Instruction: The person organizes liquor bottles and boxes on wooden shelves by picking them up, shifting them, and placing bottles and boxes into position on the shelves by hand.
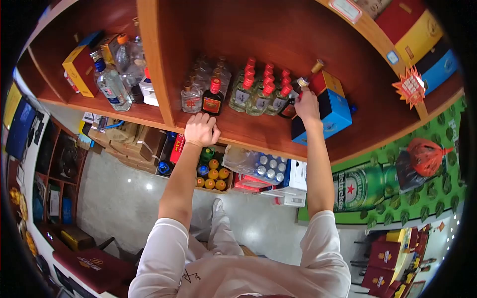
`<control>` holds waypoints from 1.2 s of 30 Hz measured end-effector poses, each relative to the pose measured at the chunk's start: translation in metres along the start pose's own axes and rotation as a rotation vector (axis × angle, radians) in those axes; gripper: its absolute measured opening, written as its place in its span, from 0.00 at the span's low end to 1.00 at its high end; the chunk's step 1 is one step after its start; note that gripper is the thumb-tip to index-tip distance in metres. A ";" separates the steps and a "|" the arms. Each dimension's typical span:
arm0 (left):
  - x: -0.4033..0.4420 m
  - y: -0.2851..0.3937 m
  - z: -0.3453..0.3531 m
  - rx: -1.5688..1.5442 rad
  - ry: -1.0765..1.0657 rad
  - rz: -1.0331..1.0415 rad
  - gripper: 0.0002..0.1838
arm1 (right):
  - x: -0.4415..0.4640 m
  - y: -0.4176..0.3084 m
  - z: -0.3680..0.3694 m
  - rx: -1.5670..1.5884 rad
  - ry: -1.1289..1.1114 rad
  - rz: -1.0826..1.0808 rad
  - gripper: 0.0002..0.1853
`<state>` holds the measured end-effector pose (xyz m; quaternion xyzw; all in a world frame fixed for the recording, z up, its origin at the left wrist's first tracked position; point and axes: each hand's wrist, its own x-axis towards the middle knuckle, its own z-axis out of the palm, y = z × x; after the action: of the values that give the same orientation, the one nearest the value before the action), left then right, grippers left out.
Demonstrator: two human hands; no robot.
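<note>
My left hand [201, 130] rests at the front of the wooden shelf, its fingers curled over the shelf edge [238, 135]. Just behind it stand a small dark bottle [212, 98] with a red cap and a clear bottle [191, 98]. With closed fingers, my right hand [307, 105] grips the upper part of a dark bottle [289, 108], which is partly hidden by the hand. Left of that bottle are rows of small clear bottles [260, 102] with red caps. A blue box [335, 107] stands close by the right wrist.
A wooden divider [153, 59] separates the left compartment, where a clear bottle [112, 82] and a yellow box [82, 72] stand. Below the shelf are a carton of orange-capped bottles [213, 175] and wrapped cans [270, 168]. Red and black bags [425, 156] hang at right.
</note>
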<state>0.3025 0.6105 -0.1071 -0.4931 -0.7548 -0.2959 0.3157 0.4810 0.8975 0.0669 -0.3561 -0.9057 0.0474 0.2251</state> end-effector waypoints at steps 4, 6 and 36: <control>-0.003 -0.003 0.001 -0.003 0.001 -0.013 0.07 | -0.002 0.010 0.002 0.075 0.018 -0.048 0.10; -0.002 -0.001 -0.001 -0.021 0.054 -0.005 0.06 | -0.019 0.003 -0.008 0.115 -0.021 -0.053 0.11; 0.003 0.003 -0.003 0.028 0.006 0.036 0.07 | -0.045 -0.043 -0.120 0.060 0.460 -0.375 0.19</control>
<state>0.3046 0.6110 -0.1030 -0.5011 -0.7490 -0.2810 0.3301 0.5364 0.8265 0.1680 -0.1771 -0.8790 -0.0503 0.4398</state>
